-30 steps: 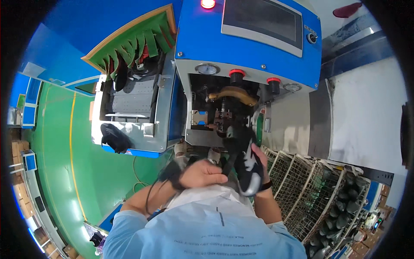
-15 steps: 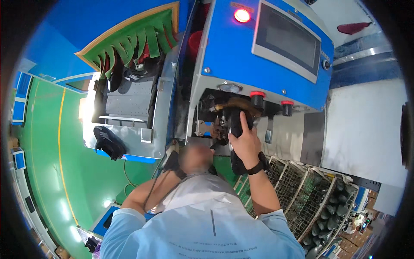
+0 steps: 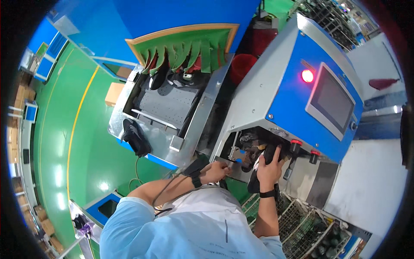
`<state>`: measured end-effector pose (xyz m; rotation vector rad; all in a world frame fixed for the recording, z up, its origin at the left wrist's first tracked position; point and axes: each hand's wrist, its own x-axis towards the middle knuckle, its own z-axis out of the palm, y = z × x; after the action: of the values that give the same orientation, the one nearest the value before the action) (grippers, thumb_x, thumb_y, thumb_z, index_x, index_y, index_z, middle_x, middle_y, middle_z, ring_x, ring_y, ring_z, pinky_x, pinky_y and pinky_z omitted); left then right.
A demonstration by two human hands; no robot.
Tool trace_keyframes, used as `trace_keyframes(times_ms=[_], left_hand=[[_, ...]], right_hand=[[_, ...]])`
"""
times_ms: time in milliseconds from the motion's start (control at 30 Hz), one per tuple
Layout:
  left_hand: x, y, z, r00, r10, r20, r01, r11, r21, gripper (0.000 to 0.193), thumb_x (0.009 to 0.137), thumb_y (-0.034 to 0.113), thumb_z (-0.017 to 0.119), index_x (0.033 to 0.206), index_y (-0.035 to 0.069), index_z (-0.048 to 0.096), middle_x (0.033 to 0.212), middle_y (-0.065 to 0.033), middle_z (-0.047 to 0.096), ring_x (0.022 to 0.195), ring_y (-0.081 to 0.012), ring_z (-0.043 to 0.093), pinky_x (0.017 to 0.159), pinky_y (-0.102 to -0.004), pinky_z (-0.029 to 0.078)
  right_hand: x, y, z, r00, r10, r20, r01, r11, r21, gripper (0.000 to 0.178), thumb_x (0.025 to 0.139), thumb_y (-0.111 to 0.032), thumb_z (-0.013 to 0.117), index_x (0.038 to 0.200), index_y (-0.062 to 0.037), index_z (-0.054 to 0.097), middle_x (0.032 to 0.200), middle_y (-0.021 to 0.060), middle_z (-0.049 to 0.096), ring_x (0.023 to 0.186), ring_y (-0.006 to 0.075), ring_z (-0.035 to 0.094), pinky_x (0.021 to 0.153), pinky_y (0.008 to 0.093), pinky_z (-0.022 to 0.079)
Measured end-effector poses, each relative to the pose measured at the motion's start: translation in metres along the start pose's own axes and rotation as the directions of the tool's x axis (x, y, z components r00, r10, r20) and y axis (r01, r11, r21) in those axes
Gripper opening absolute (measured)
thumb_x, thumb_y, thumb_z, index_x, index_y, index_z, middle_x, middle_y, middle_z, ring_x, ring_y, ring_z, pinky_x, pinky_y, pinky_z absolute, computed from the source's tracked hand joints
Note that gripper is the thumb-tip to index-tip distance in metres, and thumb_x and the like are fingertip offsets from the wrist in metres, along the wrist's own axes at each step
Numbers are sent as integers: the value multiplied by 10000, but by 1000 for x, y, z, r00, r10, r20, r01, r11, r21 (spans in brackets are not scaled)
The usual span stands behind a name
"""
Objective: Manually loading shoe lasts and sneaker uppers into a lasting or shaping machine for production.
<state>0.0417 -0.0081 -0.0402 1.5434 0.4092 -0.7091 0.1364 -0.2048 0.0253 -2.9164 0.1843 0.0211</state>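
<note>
My right hand (image 3: 269, 173) grips a black shoe (image 3: 254, 183) with a light sole edge, one finger stretched along it. The shoe's far end is up inside the opening under the blue and grey machine (image 3: 258, 101), where clamps and dark parts partly hide it. At the lower left edge of that opening is my left hand (image 3: 214, 172), its fingers curled together; whatever they hold, if anything, is too small to make out. A wristband (image 3: 267, 194) circles my right wrist.
Left stands a metal conveyor station (image 3: 166, 140) with a green strip curtain (image 3: 185, 54) and shoes beneath it. One black shoe (image 3: 136, 139) rests on its front ledge. A red lamp (image 3: 307, 76) glows beside the machine's screen (image 3: 333, 99). Wire racks (image 3: 297, 222) stand lower right.
My view has swung right, so the machine and conveyor sit differently in the picture. My left hand has moved out to the opening's edge. My right hand still holds the shoe in the machine.
</note>
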Motion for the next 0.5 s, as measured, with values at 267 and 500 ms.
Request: trace_keyframes(times_ms=[267, 500], left_hand=[[-22, 30, 15, 975, 52, 215, -74, 993, 96, 445, 989, 419, 552, 919, -8, 658, 668, -62, 627, 567, -144, 597, 539, -315, 482], [-30, 19, 26, 835, -84, 544, 284, 912, -296, 673, 966, 679, 465, 1209, 59, 563, 968, -143, 677, 697, -184, 626, 635, -337, 549]], right_hand=[[-36, 8, 4, 946, -103, -307, 145, 982, 117, 806, 908, -375, 685, 1583, -198, 281, 1198, 333, 511, 940, 508, 594, 746, 551, 508], [-165, 39, -24, 933, -167, -319, 217, 968, 129, 616, 823, -265, 776, 1389, -135, 572, 1174, 313, 519, 993, 495, 586, 797, 505, 525]])
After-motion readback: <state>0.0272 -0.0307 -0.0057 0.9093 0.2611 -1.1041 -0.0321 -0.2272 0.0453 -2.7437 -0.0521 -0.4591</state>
